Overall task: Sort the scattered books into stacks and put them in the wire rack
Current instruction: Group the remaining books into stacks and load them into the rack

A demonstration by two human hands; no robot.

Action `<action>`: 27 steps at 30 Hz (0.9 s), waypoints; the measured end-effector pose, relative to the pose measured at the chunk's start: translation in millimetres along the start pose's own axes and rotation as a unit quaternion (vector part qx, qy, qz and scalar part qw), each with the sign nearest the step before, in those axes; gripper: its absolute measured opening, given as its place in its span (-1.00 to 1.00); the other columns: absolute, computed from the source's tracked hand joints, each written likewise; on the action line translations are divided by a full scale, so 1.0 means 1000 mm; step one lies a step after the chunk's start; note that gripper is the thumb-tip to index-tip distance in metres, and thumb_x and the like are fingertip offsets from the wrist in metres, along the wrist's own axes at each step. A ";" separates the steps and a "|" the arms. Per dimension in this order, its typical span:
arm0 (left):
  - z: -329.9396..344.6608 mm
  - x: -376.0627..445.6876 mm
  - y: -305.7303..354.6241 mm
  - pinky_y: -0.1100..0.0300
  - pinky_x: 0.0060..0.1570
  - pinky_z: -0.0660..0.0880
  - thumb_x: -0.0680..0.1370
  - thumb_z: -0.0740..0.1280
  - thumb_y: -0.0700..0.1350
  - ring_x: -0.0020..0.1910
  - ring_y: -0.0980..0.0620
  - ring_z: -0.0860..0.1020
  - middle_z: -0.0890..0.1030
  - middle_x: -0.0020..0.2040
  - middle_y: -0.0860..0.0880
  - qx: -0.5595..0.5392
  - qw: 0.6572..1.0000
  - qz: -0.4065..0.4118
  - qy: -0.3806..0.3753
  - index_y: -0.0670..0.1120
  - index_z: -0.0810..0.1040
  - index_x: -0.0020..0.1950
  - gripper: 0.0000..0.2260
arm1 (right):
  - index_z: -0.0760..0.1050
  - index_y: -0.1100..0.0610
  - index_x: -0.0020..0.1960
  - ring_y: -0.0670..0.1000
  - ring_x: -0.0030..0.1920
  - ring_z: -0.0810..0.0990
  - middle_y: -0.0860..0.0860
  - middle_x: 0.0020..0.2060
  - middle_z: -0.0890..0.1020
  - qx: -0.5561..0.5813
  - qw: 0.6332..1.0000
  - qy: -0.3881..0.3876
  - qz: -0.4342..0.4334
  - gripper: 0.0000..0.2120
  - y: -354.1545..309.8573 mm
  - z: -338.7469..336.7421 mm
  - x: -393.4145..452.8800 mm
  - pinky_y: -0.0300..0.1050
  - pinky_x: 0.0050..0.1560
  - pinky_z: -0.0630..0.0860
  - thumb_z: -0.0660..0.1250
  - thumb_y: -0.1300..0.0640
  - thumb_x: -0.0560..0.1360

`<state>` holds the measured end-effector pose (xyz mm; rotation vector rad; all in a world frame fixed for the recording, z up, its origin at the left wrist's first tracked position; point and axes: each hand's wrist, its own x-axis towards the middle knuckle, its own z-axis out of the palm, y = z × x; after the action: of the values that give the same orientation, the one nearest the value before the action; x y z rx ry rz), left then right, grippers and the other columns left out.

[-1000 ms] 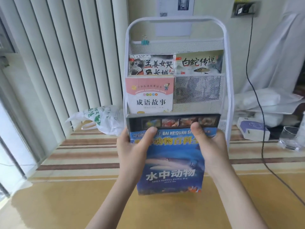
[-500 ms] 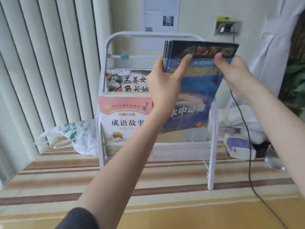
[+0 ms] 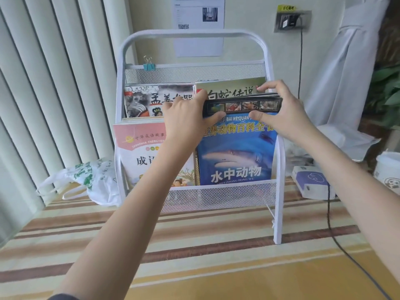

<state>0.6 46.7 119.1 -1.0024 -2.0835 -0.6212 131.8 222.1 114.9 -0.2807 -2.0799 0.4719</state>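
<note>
A white wire rack (image 3: 278, 191) stands on the striped tabletop. A stack of blue shark-cover books (image 3: 236, 156) sits upright in its lower right pocket. My left hand (image 3: 186, 122) grips the stack's top left corner, thumb on the cover. My right hand (image 3: 283, 113) grips the top right corner, fingers curled over the top edge. A pink-cover book (image 3: 138, 152) fills the lower left pocket. The upper shelf holds a white illustrated book (image 3: 147, 102) on the left and a green-toned book (image 3: 231, 88) on the right, partly hidden behind my hands.
A white plastic bag with green print (image 3: 91, 180) lies left of the rack. A purple-and-white box (image 3: 311, 180) and a white cup (image 3: 387, 172) sit at the right. A black cable (image 3: 329, 217) runs down from a wall socket across the table. Vertical blinds (image 3: 43, 94) hang at the left.
The blue stack was held low on the table, then raised in front of the rack's top, and now stands lowered in the lower right pocket. Both hands still hold its top corners.
</note>
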 end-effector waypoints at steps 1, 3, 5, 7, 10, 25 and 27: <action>-0.001 0.002 0.000 -0.01 0.12 0.25 0.47 0.21 0.34 0.14 -0.16 0.46 0.62 -0.04 -0.15 0.016 1.000 0.012 -0.009 -0.05 0.43 0.17 -0.48 | 0.39 -0.15 0.12 0.06 0.08 0.54 -0.25 0.02 0.57 -0.018 1.000 0.005 -0.011 -0.48 0.001 0.000 -0.001 0.09 0.35 0.26 0.46 -0.26 0.26; -0.003 0.007 -0.001 -0.05 0.14 0.25 0.47 0.20 0.35 0.18 -0.15 0.41 0.57 0.04 -0.16 0.044 0.998 0.038 -0.018 -0.07 0.44 0.13 -0.48 | 0.44 -0.11 0.10 0.01 0.07 0.52 -0.22 -0.01 0.57 -0.064 0.997 0.030 -0.031 -0.56 0.002 -0.001 0.000 -0.01 0.28 0.25 0.46 -0.22 0.31; -0.003 0.012 -0.002 -0.04 0.12 0.26 0.48 0.18 0.35 0.15 -0.15 0.43 0.53 0.03 -0.14 0.052 0.996 0.062 -0.037 -0.08 0.42 0.08 -0.50 | 0.52 -0.06 0.03 -0.03 0.06 0.50 -0.19 -0.06 0.54 -0.081 0.994 0.063 -0.033 -0.66 -0.001 -0.004 0.003 -0.05 0.18 0.29 0.36 -0.24 0.38; -0.001 0.015 -0.004 -0.02 0.08 0.27 0.49 0.16 0.34 0.04 -0.16 0.50 0.50 -0.14 -0.10 0.035 0.995 0.075 -0.061 -0.07 0.34 -0.01 -0.54 | 0.55 0.02 -0.10 0.02 -0.04 0.52 -0.12 -0.19 0.55 -0.112 0.989 0.095 -0.028 -0.62 -0.009 -0.006 0.009 -0.08 0.11 0.25 0.15 -0.24 0.50; 0.000 0.016 -0.006 -0.02 0.08 0.28 0.50 0.13 0.32 -0.07 -0.16 0.52 0.46 -0.23 -0.05 0.004 0.995 0.075 -0.068 -0.07 0.30 -0.03 -0.56 | 0.46 0.05 -0.27 0.13 -0.25 0.48 0.05 -0.37 0.57 -0.275 0.950 0.100 -0.109 -0.57 -0.025 -0.001 0.022 0.00 0.16 0.23 0.00 -0.11 0.62; 0.006 0.022 -0.002 -0.22 0.27 0.19 0.55 0.04 0.33 0.26 -0.19 0.37 0.50 0.23 -0.17 0.128 0.985 0.031 -0.112 -0.14 0.37 0.24 -0.42 | 0.48 0.13 -0.08 0.15 -0.05 0.48 0.08 -0.13 0.58 -0.381 0.917 0.054 -0.106 -0.60 -0.012 0.033 0.039 0.03 0.04 0.19 -0.07 0.01 0.64; 0.006 0.020 -0.001 -0.12 0.20 0.27 0.60 0.11 0.19 0.17 -0.17 0.43 0.53 0.14 -0.14 0.115 0.993 0.025 -0.030 -0.15 0.44 0.17 -0.57 | 0.47 0.13 0.06 0.16 0.02 0.48 0.07 -0.01 0.56 -0.343 0.921 0.127 -0.136 -0.69 -0.018 0.039 0.032 0.03 0.08 0.19 -0.01 0.03 0.60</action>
<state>-11.4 59.2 130.5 -0.9482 -2.1187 -0.3203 81.7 209.3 129.1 -0.4240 -1.9199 -0.4606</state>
